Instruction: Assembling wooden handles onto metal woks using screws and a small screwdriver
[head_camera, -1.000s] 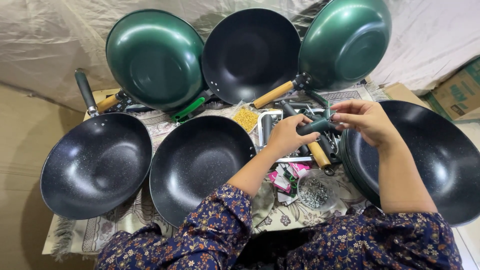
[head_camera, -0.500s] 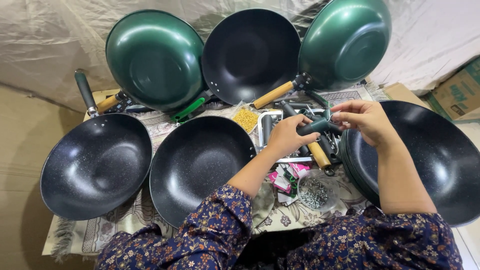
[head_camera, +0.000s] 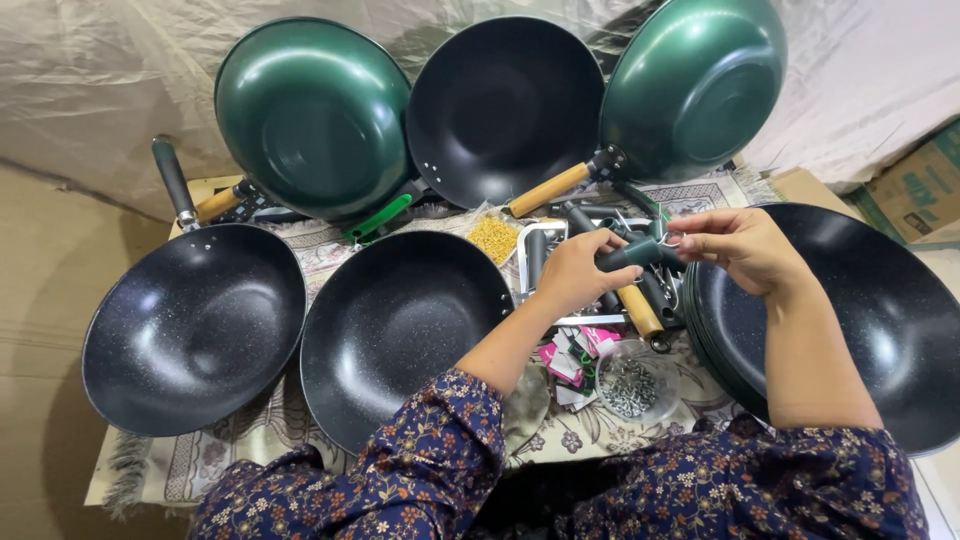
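Your left hand (head_camera: 575, 272) is wrapped tight around a dark green pan handle (head_camera: 632, 253), held above the middle of the table, while your right hand (head_camera: 742, 247) pinches its fingertips together at the handle's metal end. Just below, a clear round dish (head_camera: 632, 380) holds small dark screws, and a small bag (head_camera: 493, 236) holds yellow pieces. A stack of black woks (head_camera: 880, 320) sits under your right forearm, with another black wok (head_camera: 400, 325) beside your left.

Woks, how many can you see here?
6: three propped at the back, green, black, green; two black in front; a stack right, possibly hiding more.
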